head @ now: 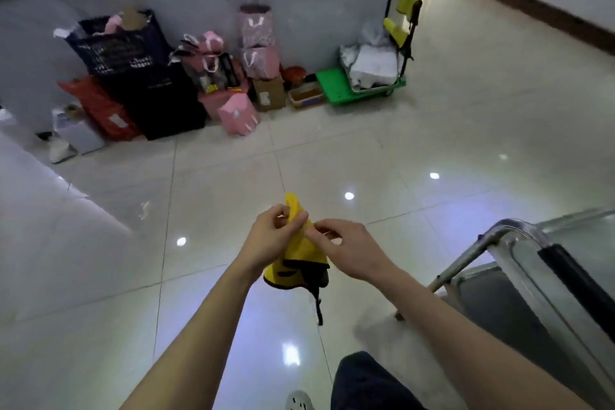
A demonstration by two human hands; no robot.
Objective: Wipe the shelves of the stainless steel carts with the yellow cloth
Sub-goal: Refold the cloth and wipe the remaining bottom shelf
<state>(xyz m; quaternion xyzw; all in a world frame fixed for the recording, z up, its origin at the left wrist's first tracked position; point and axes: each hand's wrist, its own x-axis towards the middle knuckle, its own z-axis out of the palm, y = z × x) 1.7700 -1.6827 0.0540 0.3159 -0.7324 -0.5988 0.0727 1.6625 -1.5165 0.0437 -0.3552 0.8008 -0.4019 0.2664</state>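
Clearly the yellow cloth [297,256] is being readied, not used: it hangs in mid-air over the floor [432,149], between both hands. The left hand [271,238] pinches its upper edge and the right hand [346,251] pinches the fabric just beside it, likely to unfold it. The stainless steel cart [532,279] waits near right, untouched

Pink bags [259,60] flank what seems a green trolley [332,86].
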